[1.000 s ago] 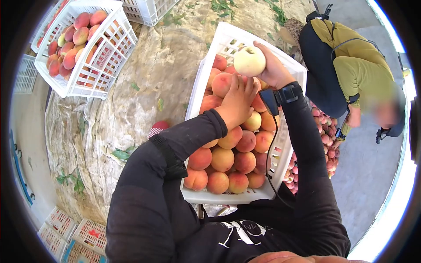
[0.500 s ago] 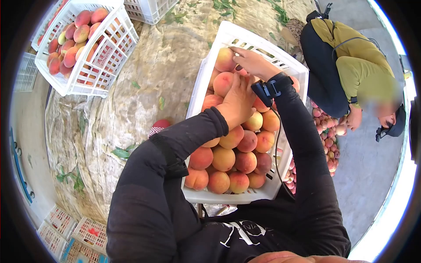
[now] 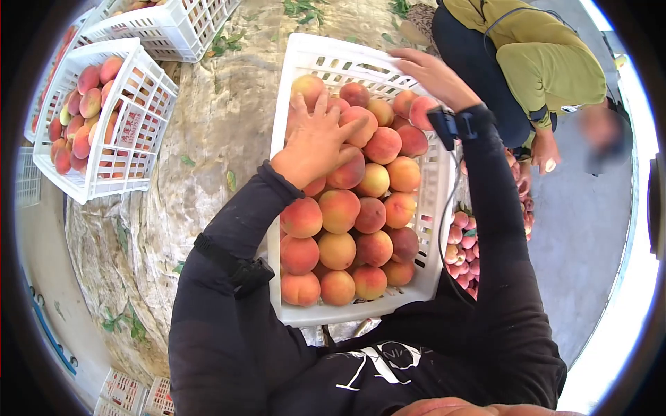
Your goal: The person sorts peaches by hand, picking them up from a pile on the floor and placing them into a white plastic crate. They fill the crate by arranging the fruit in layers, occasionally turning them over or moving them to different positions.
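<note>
A white slatted plastic crate (image 3: 333,317) full of red and yellow peaches (image 3: 340,211) stands right in front of me. My left hand (image 3: 318,142) lies on the peaches near the crate's left side, palm down and fingers spread, over a peach (image 3: 307,89) in the far left corner. At the far right corner my right hand (image 3: 438,80) rests on the crate's rim, its fingers stretched out and no peach visible in it. A dark device with a cable is strapped at my right wrist.
Another crate (image 3: 132,149) of peaches stands at the left, with a further white crate (image 3: 184,31) behind it. A heap of peaches (image 3: 463,249) lies to the right, beside a crouching person (image 3: 548,73). Leaves litter the stained ground sheet (image 3: 208,125).
My hands, together over the peaches before, have parted: the left spread to the left, the right out to the far rim. The view has shifted, and the person's hand has moved.
</note>
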Motion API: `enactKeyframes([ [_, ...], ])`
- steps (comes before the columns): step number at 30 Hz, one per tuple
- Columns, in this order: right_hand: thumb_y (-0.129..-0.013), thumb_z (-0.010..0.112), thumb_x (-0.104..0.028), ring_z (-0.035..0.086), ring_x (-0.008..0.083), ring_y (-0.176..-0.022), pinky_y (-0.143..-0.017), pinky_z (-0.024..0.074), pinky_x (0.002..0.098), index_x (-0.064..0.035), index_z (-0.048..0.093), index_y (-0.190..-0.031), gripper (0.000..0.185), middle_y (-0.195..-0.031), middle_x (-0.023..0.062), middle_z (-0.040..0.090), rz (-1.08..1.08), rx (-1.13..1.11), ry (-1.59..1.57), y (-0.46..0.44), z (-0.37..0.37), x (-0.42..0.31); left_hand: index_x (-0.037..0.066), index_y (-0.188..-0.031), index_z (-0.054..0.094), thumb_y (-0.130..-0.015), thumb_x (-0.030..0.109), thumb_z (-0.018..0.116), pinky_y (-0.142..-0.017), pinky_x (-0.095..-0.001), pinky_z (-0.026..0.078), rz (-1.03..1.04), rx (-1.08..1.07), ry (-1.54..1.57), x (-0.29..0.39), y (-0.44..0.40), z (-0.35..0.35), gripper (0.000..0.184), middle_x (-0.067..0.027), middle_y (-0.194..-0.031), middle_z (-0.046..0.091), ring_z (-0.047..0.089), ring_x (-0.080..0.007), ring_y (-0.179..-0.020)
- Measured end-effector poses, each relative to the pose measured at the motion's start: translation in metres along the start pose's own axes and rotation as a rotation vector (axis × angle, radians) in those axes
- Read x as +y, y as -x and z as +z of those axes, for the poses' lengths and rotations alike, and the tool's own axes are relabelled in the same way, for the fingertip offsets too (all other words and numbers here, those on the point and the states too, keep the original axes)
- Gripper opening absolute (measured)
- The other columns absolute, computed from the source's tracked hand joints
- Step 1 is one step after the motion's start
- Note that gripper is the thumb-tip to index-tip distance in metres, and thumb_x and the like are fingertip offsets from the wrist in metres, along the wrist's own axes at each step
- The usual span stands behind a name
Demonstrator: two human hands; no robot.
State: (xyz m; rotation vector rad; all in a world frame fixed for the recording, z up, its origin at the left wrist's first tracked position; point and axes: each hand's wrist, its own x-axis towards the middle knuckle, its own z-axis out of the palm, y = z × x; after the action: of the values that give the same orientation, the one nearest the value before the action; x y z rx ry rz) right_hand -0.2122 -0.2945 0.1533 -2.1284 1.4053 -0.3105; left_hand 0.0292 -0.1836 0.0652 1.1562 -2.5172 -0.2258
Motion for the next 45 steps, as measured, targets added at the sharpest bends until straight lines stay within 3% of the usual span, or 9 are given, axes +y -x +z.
enactKeyframes([
  [4, -0.082, 0.061, -0.036, 0.066, 0.0332, -0.097, -0.087, 0.0497, 0.0400, -0.0107, 0.062, -0.121, 0.046, -0.107, 0.0174, 0.068, 0.198, 0.046, 0.476, 0.052, -0.019, 0.037, 0.023, -0.135, 0.050, -0.082, 0.040, 0.068, -0.100, -0.0684, 0.026, 0.014, 0.011, -0.051, -0.001, 0.001, 0.001, 0.059, -0.0124, -0.127, 0.054, 0.041, -0.0398, -0.128],
  [12, -0.070, 0.068, -0.033, 0.062, 0.0356, -0.098, -0.092, 0.0423, 0.0446, -0.0100, 0.056, -0.125, 0.060, -0.109, 0.0190, 0.065, 0.063, -0.115, 0.857, 0.061, 0.022, 0.046, 0.023, -0.136, 0.050, -0.082, 0.041, 0.067, -0.099, -0.0685, 0.026, 0.005, -0.031, -0.050, 0.000, 0.000, 0.000, 0.059, -0.0129, -0.121, 0.057, 0.042, -0.0402, -0.127],
  [15, -0.070, 0.070, -0.033, 0.065, 0.0344, -0.092, -0.087, 0.0463, 0.0433, -0.0096, 0.058, -0.121, 0.058, -0.100, 0.0193, 0.067, 0.075, -0.093, 0.781, 0.053, 0.020, 0.033, 0.023, -0.136, 0.050, -0.082, 0.042, 0.067, -0.099, -0.0689, 0.026, 0.006, 0.019, -0.050, -0.001, 0.001, 0.002, 0.060, -0.0135, -0.119, 0.058, 0.042, -0.0403, -0.126],
  [17, -0.075, 0.072, -0.037, 0.065, 0.0306, -0.095, -0.092, 0.0460, 0.0371, -0.0079, 0.054, -0.126, 0.061, -0.106, 0.0183, 0.065, 0.163, 0.118, 0.113, 0.050, 0.021, 0.020, 0.022, -0.136, 0.050, -0.082, 0.043, 0.067, -0.099, -0.0691, 0.026, 0.009, 0.048, -0.044, -0.001, 0.003, 0.004, 0.060, -0.0136, -0.119, 0.058, 0.042, -0.0403, -0.126],
  [20, -0.082, 0.071, -0.039, 0.061, 0.0241, -0.104, -0.096, 0.0451, 0.0309, -0.0069, 0.047, -0.133, 0.064, -0.117, 0.0144, 0.061, 0.236, 0.105, -0.401, 0.033, 0.039, -0.003, 0.022, -0.134, 0.052, -0.083, 0.044, 0.066, -0.100, -0.0692, 0.026, 0.019, 0.011, -0.083, -0.001, 0.000, 0.005, 0.058, -0.0139, -0.118, 0.058, 0.041, -0.0403, -0.127],
  [27, -0.095, 0.058, -0.021, 0.050, 0.0194, -0.119, -0.101, 0.0421, 0.0284, -0.0059, 0.035, -0.146, 0.058, -0.135, 0.0128, 0.047, 0.277, -0.062, -0.776, 0.000, 0.090, -0.011, 0.022, -0.133, 0.055, -0.082, 0.045, 0.066, -0.100, -0.0665, 0.026, -0.016, -0.003, -0.067, 0.000, -0.001, 0.003, 0.057, -0.0127, -0.111, 0.060, 0.040, -0.0356, -0.125],
  [35, -0.095, 0.058, -0.022, 0.049, 0.0221, -0.122, -0.104, 0.0400, 0.0302, -0.0039, 0.036, -0.145, 0.057, -0.135, 0.0155, 0.048, 0.126, 0.028, -0.640, -0.001, 0.114, 0.016, 0.018, -0.129, 0.057, -0.081, 0.043, 0.068, -0.100, -0.0663, 0.026, 0.007, -0.024, -0.052, -0.005, -0.005, -0.001, 0.055, -0.0115, -0.105, 0.060, 0.045, -0.0341, -0.121],
  [41, -0.093, 0.059, -0.022, 0.047, 0.0255, -0.128, -0.106, 0.0381, 0.0319, -0.0021, 0.033, -0.146, 0.062, -0.137, 0.0200, 0.048, 0.134, 0.049, -0.662, 0.002, 0.117, 0.011, 0.004, -0.126, 0.052, -0.080, 0.020, 0.066, -0.106, -0.0454, 0.033, -0.199, 0.118, 0.333, -0.037, -0.023, -0.017, 0.051, -0.0160, -0.109, 0.060, 0.054, -0.0339, -0.112],
  [45, -0.085, 0.069, -0.029, 0.050, 0.0283, -0.124, -0.104, 0.0404, 0.0332, -0.0008, 0.035, -0.143, 0.073, -0.134, 0.0224, 0.049, 0.141, 0.044, -0.492, -0.006, 0.118, 0.010, 0.001, -0.127, 0.050, -0.080, 0.024, 0.068, -0.109, -0.0468, 0.031, -0.043, 0.263, -0.069, -0.052, -0.031, -0.023, 0.055, -0.0169, -0.116, 0.060, 0.053, -0.0319, -0.117],
])
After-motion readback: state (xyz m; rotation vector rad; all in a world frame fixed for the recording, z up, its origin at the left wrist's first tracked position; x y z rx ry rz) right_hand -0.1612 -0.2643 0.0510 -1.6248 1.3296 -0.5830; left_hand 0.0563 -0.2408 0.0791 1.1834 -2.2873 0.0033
